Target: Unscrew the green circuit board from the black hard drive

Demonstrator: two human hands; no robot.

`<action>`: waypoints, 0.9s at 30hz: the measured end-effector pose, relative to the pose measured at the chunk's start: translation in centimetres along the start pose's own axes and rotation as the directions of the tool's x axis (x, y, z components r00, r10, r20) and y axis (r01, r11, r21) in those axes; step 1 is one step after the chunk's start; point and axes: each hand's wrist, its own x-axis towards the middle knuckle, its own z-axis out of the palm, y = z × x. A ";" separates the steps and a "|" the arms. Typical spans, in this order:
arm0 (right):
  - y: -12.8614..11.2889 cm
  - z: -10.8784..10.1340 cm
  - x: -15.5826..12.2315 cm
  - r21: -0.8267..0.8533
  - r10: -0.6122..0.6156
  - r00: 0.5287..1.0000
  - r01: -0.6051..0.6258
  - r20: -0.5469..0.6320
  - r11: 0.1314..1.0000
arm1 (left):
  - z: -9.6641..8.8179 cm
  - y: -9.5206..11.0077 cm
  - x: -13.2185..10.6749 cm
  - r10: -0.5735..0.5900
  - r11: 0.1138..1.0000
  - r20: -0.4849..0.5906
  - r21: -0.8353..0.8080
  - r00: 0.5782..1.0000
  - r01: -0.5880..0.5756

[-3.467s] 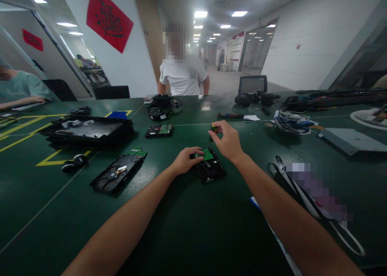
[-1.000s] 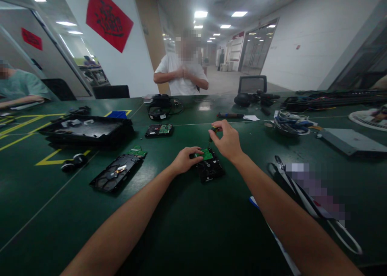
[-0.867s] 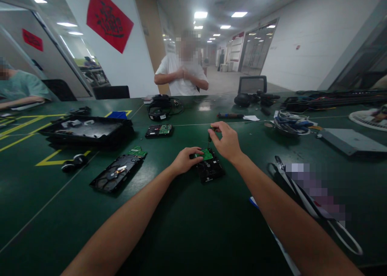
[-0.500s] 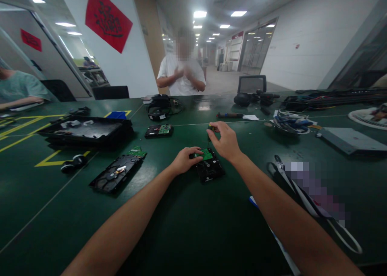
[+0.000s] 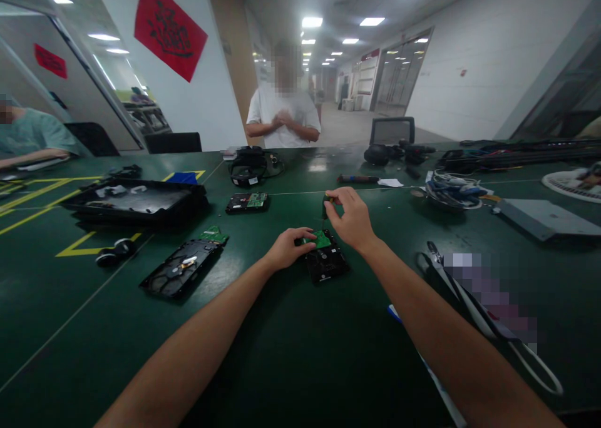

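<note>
A black hard drive (image 5: 327, 266) with a green circuit board (image 5: 322, 239) at its far end lies on the dark green table in front of me. My left hand (image 5: 287, 249) grips the drive's left edge, its thumb and fingers resting by the board. In my right hand (image 5: 352, 218), fingers and thumb close around the handle of a small screwdriver (image 5: 325, 208). It stands upright with its shaft pointing down at the board; whether the tip sits in a screw is too small to tell.
Left lie an opened drive (image 5: 181, 268), another hard drive (image 5: 246, 203) and a black tray (image 5: 136, 203). To the right are bundled cables (image 5: 453, 190), a grey metal box (image 5: 549, 218) and a lanyard (image 5: 462, 296). A person (image 5: 284, 115) is across the table, another at far left.
My hands, the drive and the screwdriver keep nearly the same places. The person across the table has lowered their clasped hands slightly.
</note>
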 end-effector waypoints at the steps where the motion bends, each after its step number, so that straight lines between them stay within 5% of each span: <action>1: 0.0 0.0 0.0 0.001 0.014 1.000 -0.014 -0.011 1.000 | 0.0 0.1 0.0 -0.001 1.000 0.002 0.001 1.000 0.001; 27: 0.1 0.1 -0.1 0.023 0.041 0.999 -0.041 -0.011 0.999 | 0.1 -0.3 0.0 0.015 1.000 0.001 -0.006 1.000 -0.015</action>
